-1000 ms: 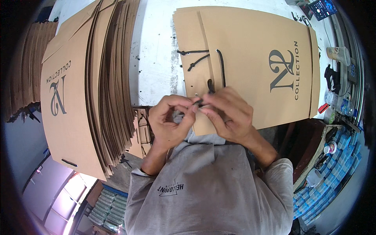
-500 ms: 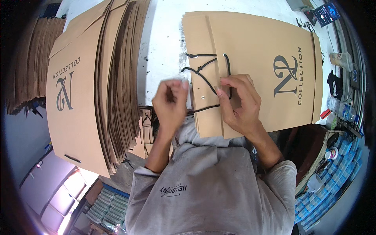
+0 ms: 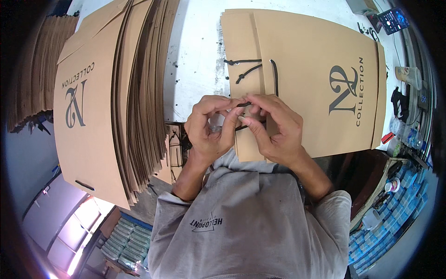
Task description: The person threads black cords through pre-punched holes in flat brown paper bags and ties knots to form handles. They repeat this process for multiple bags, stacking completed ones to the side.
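Observation:
A flat brown paper bag (image 3: 316, 79) with dark printed lettering lies on the white table (image 3: 195, 60) in front of me. A black cord handle (image 3: 253, 69) loops through holes near the bag's folded top edge. My left hand (image 3: 209, 128) and my right hand (image 3: 274, 128) meet over the bag's near left corner. Both pinch a short end of black cord (image 3: 245, 105) between fingertips, right by a hole in the fold. More of that cord runs under my right hand and is hidden.
A thick fanned stack of the same brown bags (image 3: 107, 102) lies to the left, with a further pile (image 3: 32, 79) beyond it. Small bottles and tools (image 3: 404, 107) crowd the right table edge. Blue packs (image 3: 399, 223) lie on the floor at lower right.
My hands were apart half a second ago, stretching the cord. Now they have come back together over the bag's near corner, fingertips closed on the cord end.

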Demonstrator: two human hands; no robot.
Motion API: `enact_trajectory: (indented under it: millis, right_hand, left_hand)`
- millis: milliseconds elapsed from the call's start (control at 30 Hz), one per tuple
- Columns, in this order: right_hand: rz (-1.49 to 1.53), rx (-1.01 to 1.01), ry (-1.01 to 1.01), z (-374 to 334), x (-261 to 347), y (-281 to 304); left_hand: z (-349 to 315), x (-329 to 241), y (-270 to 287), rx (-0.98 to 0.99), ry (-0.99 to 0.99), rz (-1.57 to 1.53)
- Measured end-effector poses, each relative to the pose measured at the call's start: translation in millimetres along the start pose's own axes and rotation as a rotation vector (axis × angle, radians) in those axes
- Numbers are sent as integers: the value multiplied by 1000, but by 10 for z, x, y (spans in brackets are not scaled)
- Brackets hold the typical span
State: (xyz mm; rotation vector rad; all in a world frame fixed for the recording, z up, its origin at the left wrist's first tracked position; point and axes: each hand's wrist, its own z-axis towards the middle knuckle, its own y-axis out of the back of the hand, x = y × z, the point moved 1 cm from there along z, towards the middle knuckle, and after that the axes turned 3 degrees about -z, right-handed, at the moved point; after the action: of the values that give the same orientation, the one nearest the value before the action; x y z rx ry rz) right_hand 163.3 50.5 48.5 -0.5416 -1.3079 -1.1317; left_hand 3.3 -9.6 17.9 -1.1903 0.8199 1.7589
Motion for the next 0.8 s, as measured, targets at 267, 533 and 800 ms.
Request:
enact_trajectory:
  millis: [267,533,800]
  right_hand:
    - [27,-71,81,-123,-46,-20]
    - [-54,-105,336,-256,88,24]
    - [-230,-114,-185,-253,-132,56]
  left_hand:
    - [49,-145,38,238,-14,-114]
    - [-22,-245,-115,185,972,-643]
    - [-144,-134,-165,211,240,143]
